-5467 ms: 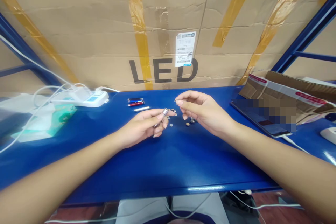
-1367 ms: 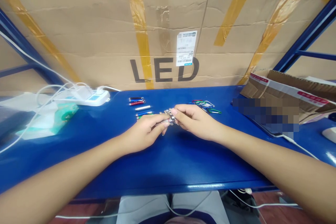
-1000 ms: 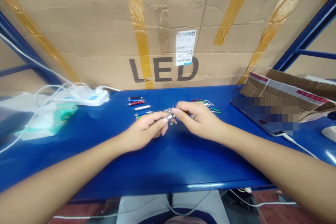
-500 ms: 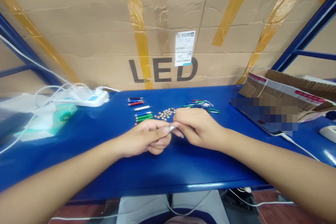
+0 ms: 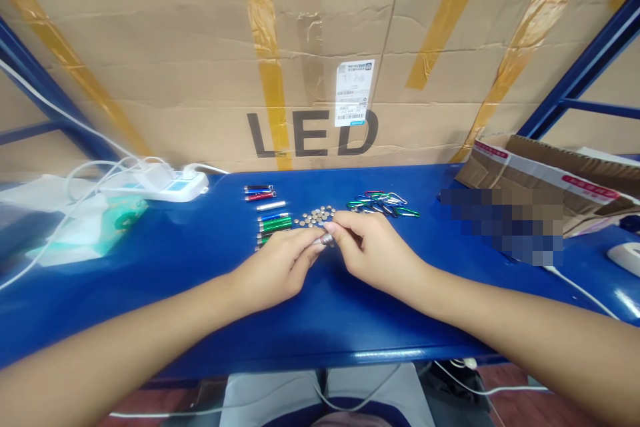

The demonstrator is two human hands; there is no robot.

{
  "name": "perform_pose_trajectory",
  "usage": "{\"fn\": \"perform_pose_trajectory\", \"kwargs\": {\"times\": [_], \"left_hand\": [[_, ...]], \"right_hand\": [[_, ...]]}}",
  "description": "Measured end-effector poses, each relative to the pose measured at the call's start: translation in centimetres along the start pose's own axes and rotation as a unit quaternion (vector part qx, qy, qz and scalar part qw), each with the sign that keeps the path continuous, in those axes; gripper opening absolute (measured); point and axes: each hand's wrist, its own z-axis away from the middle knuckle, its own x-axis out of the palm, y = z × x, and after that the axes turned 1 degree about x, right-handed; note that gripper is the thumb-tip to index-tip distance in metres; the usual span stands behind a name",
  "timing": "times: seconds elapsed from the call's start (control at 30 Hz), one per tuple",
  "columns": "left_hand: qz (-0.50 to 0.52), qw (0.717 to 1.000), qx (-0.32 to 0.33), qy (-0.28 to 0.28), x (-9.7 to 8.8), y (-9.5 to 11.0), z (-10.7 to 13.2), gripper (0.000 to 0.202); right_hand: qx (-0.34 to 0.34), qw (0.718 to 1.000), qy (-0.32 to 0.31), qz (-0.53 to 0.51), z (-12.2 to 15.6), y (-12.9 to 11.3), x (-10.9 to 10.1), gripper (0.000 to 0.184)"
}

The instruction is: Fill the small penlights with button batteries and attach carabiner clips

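silver tube (image 5: 327, 239) partly hidden between left hand (image 5: 280, 261) and right hand (image 5: 376, 250), device (image 5: 505, 220) blurred by pixelation; white object (image 5: 625, 257) cut by right edge

The single view looked out from a camera worn on the person's head, facing forward and down over a glossy blue flat tabletop (image 5: 245, 340). It sat above and behind the bare left hand (image 5: 275, 267) and bare right hand (image 5: 375, 257), near enough that the forearms ran in from the lower edges. A large brown cardboard sheet with black "LED" lettering (image 5: 200, 73) stood almost square to it farther off, while pale grey trouser legs (image 5: 400, 388) showed below, beyond the near edge.
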Motion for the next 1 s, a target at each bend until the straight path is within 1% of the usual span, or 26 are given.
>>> {"fn": "perform_pose_trajectory", "kwargs": {"times": [0.07,0.13,0.2,0.3,0.37,0.43,0.5,0.53,0.57,0.6,0.63,0.7,0.73,0.8,0.83,0.87,0.9,0.93,1.0], "left_hand": [[-0.081,0.996,0.036,0.016,0.2,-0.3,0.1,0.021],[-0.129,0.990,0.052,0.027,0.5,-0.8,0.2,0.026],[-0.156,0.986,0.055,0.026,0.6,-1.1,0.3,0.030],[-0.164,0.985,0.053,0.029,0.4,-1.3,0.2,0.033],[-0.147,0.988,0.043,0.034,0.1,-1.0,-0.1,0.033],[-0.104,0.994,0.019,0.031,-0.3,-0.6,-0.5,0.030],[-0.030,0.999,-0.027,0.022,-0.6,-0.1,-0.8,0.026],[0.024,0.998,-0.057,0.015,-0.7,0.0,-1.0,0.027],[0.090,0.992,-0.088,0.006,-0.8,0.0,-1.1,0.029],[0.166,0.979,-0.118,-0.006,-0.9,-0.1,-1.1,0.031],[0.245,0.959,-0.144,-0.019,-0.9,-0.2,-1.2,0.032],[0.388,0.902,-0.180,-0.054,-1.1,-0.5,-1.2,0.031],[0.441,0.873,-0.196,-0.076,-1.2,-0.6,-1.2,0.031],[0.509,0.823,-0.222,-0.118,-1.4,-0.6,-1.0,0.029],[0.530,0.804,-0.232,-0.137,-1.4,-0.6,-1.0,0.029],[0.543,0.791,-0.238,-0.149,-1.5,-0.4,-0.9,0.028],[0.549,0.786,-0.238,-0.154,-1.4,-0.3,-0.8,0.028],[0.549,0.789,-0.232,-0.152,-1.4,-0.1,-0.8,0.029],[0.526,0.814,-0.209,-0.133,-1.2,0.2,-0.6,0.031]], "right_hand": [[0.040,0.999,-0.007,-0.016,0.0,0.2,0.3,0.034],[0.062,0.997,-0.014,-0.034,-0.1,0.5,0.4,0.035],[0.074,0.996,-0.022,-0.052,-0.4,0.8,0.5,0.035],[0.105,0.988,-0.030,-0.106,-0.8,0.9,0.4,0.038],[0.131,0.978,-0.042,-0.160,-1.1,0.9,0.2,0.039],[0.154,0.961,-0.068,-0.220,-1.4,1.0,0.1,0.039],[0.162,0.940,-0.095,-0.285,-1.6,1.5,0.0,0.040],[0.159,0.930,-0.110,-0.312,-1.7,1.8,-0.1,0.041],[0.151,0.923,-0.123,-0.331,-1.8,2.1,-0.1,0.041],[0.136,0.921,-0.134,-0.339,-1.9,2.5,-0.2,0.042],[0.116,0.924,-0.145,-0.333,-2.0,2.8,-0.4,0.042],[0.057,0.941,-0.163,-0.291,-2.2,3.1,-0.8,0.043],[0.015,0.950,-0.171,-0.259,-2.3,3.1,-1.1,0.043],[-0.079,0.961,-0.183,-0.190,-2.3,3.0,-1.7,0.045],[-0.120,0.963,-0.180,-0.161,-2.2,2.8,-1.9,0.046],[-0.150,0.965,-0.168,-0.137,-2.0,2.5,-2.0,0.045],[-0.167,0.967,-0.147,-0.121,-1.8,2.3,-2.1,0.045],[-0.172,0.971,-0.122,-0.109,-1.6,2.0,-2.0,0.045],[-0.162,0.979,-0.078,-0.095,-1.1,1.6,-1.8,0.044]]}}
